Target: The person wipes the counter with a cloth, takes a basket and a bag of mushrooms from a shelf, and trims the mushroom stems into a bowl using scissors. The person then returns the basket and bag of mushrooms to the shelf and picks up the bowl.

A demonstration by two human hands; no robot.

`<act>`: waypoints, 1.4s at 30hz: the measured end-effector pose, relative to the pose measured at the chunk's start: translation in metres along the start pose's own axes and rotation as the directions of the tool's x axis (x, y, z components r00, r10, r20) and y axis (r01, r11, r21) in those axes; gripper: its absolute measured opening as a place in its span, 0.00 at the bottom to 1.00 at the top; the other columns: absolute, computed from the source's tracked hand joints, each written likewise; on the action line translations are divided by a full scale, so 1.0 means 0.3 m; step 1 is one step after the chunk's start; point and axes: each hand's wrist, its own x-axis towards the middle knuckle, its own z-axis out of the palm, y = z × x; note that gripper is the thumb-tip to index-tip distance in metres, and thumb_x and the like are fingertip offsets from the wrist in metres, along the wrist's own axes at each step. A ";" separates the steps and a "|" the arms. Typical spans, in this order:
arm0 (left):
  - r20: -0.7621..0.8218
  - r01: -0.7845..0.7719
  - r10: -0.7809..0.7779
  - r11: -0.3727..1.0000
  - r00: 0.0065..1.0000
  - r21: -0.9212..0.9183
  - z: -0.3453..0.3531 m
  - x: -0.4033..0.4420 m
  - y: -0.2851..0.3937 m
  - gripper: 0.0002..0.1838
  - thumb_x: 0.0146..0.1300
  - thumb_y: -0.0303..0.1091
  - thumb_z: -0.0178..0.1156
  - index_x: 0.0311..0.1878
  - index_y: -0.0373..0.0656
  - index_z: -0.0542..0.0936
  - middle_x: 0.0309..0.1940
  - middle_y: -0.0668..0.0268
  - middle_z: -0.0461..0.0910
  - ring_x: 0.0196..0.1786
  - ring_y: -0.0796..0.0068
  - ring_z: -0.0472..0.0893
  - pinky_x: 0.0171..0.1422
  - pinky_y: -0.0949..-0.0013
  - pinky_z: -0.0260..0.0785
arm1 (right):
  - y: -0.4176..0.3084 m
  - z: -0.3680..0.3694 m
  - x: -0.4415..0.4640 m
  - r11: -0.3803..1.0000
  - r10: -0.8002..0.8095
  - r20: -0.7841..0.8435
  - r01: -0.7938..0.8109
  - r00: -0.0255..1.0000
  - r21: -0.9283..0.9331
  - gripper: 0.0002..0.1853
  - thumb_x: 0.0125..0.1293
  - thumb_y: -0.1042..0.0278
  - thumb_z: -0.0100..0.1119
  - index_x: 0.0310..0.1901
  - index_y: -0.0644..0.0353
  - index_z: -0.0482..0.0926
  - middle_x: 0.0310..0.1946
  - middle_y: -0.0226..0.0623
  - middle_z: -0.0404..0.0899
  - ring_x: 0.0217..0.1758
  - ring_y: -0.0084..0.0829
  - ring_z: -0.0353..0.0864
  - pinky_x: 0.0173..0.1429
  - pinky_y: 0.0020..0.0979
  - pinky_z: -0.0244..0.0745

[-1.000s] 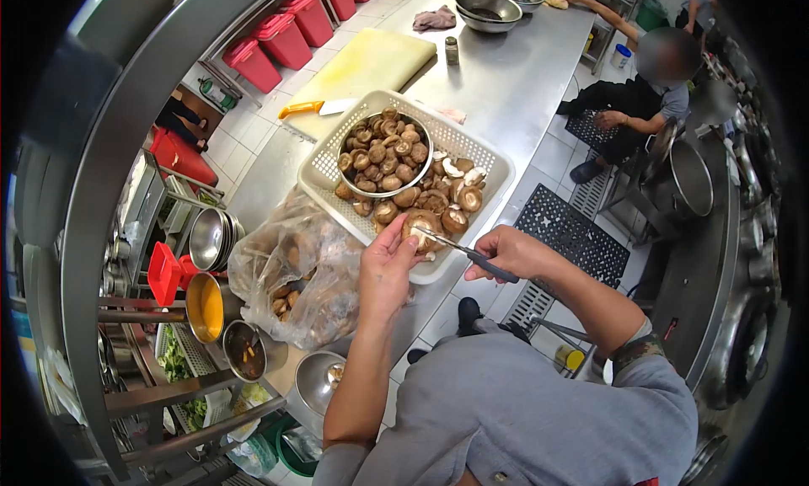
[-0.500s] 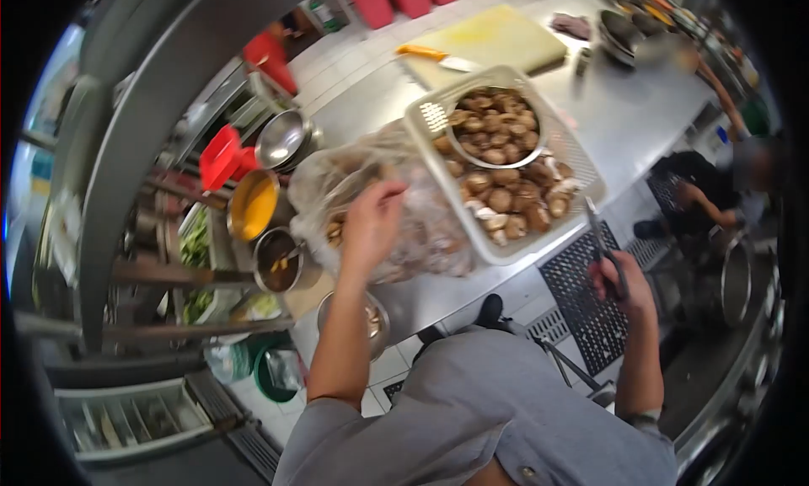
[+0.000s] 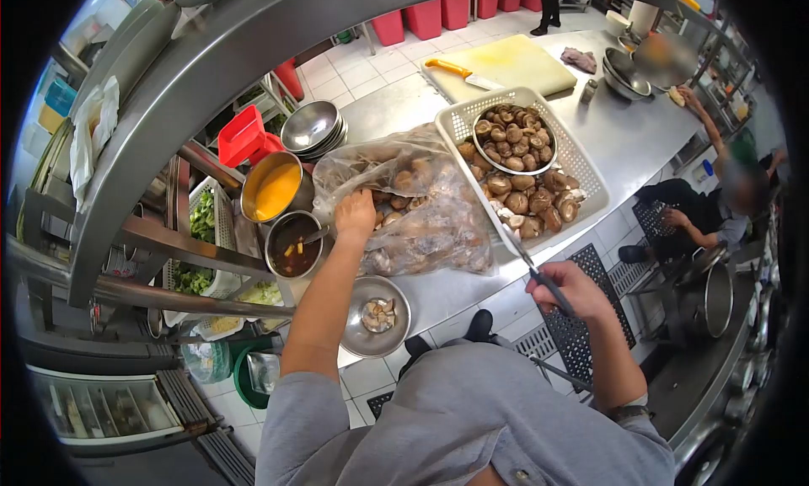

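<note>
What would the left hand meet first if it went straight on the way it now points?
Probably the clear plastic bag: it lies just ahead of the left hand, perhaps already touching, though depth there is hard to judge.

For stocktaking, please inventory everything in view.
Perforated basket: one, white, table
Plastic bag: one, clear, left of basket
Mushrooms: many, brown, basket and bag
Scissors: one, dark handles, right of bag
Cutting board: one, yellowish, beyond basket
Knife: one, orange handle, board
Pots: two, silver, left of bag
Steel bowls: several, silver, table
Container: one, red, beside pots
Bins: several, red, far floor
Leafy greens: uncounted, green, left
People: multiple, dark trousers, background
Left hand: one, bare, at bag
Right hand: one, bare, holding scissors
</note>
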 end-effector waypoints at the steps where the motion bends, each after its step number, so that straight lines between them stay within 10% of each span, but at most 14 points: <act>1: -0.018 -0.016 0.016 1.000 1.000 -0.004 -0.010 -0.002 -0.012 0.07 0.60 0.33 0.61 0.41 0.45 0.82 0.42 0.61 0.85 0.47 0.55 0.84 0.51 0.52 0.77 | 0.009 0.030 0.001 1.000 0.005 0.002 -0.005 1.000 -0.003 0.21 0.60 0.52 0.75 0.38 0.63 0.82 0.24 0.25 0.77 0.24 0.18 0.76 0.28 0.21 0.70; 5: -0.235 -0.160 0.115 0.971 0.965 -0.180 -0.209 -0.089 0.004 0.09 0.61 0.29 0.61 0.45 0.41 0.81 0.46 0.60 0.84 0.46 0.52 0.84 0.51 0.54 0.79 | 0.002 0.150 -0.008 0.983 -0.031 -0.062 0.019 0.998 -0.182 0.21 0.59 0.54 0.76 0.38 0.64 0.82 0.24 0.21 0.73 0.26 0.16 0.71 0.30 0.21 0.67; 8: -0.229 -0.237 0.093 0.616 0.969 -0.751 -0.332 -0.218 -0.018 0.12 0.60 0.23 0.61 0.48 0.36 0.80 0.53 0.56 0.81 0.48 0.55 0.85 0.51 0.60 0.81 | -0.041 0.260 0.014 0.933 -0.091 -0.122 0.042 0.988 -0.358 0.24 0.55 0.50 0.78 0.35 0.66 0.80 0.22 0.26 0.72 0.26 0.20 0.69 0.31 0.26 0.67; 11: -0.157 -0.177 0.084 0.436 0.984 -0.882 -0.361 -0.414 -0.042 0.15 0.60 0.17 0.59 0.51 0.34 0.79 0.61 0.51 0.77 0.53 0.60 0.85 0.54 0.65 0.82 | -0.087 0.374 0.063 0.839 -0.185 -0.156 0.073 0.970 -0.539 0.29 0.51 0.43 0.78 0.29 0.66 0.77 0.22 0.39 0.75 0.26 0.35 0.75 0.34 0.36 0.71; 19: -0.103 -0.098 -0.072 0.060 0.992 -0.993 -0.368 -0.766 -0.038 0.24 0.67 0.21 0.61 0.65 0.33 0.69 0.67 0.48 0.72 0.61 0.66 0.79 0.65 0.65 0.75 | -0.051 0.606 0.170 0.467 -0.477 0.025 0.277 0.879 -0.840 0.30 0.49 0.46 0.78 0.38 0.66 0.76 0.33 0.45 0.77 0.36 0.49 0.80 0.40 0.44 0.75; 26: 0.365 0.281 -0.288 -0.294 0.885 -0.914 -0.266 -0.912 -0.095 0.21 0.71 0.24 0.59 0.64 0.28 0.73 0.53 0.55 0.82 0.56 0.72 0.81 0.63 0.71 0.71 | 0.063 0.766 0.198 0.444 -0.420 0.132 0.330 0.898 -0.833 0.32 0.49 0.43 0.77 0.37 0.67 0.76 0.35 0.47 0.77 0.38 0.47 0.81 0.42 0.44 0.77; 40: 0.504 0.482 -0.238 -0.148 0.830 -0.863 -0.220 -0.936 -0.091 0.19 0.70 0.27 0.60 0.60 0.26 0.77 0.48 0.57 0.84 0.48 0.76 0.82 0.54 0.73 0.74 | 0.190 0.812 0.167 0.765 -0.191 0.039 0.174 0.981 -0.621 0.26 0.53 0.48 0.77 0.29 0.66 0.79 0.20 0.43 0.79 0.21 0.43 0.78 0.32 0.37 0.74; 42: 0.495 0.488 -0.241 -0.092 0.835 -0.868 -0.207 -0.933 -0.104 0.19 0.70 0.27 0.60 0.60 0.25 0.77 0.49 0.56 0.84 0.48 0.76 0.82 0.54 0.73 0.74 | 0.176 0.772 0.160 0.943 0.183 0.052 -0.160 0.982 -0.291 0.25 0.54 0.49 0.77 0.30 0.67 0.80 0.21 0.43 0.79 0.22 0.42 0.79 0.32 0.37 0.74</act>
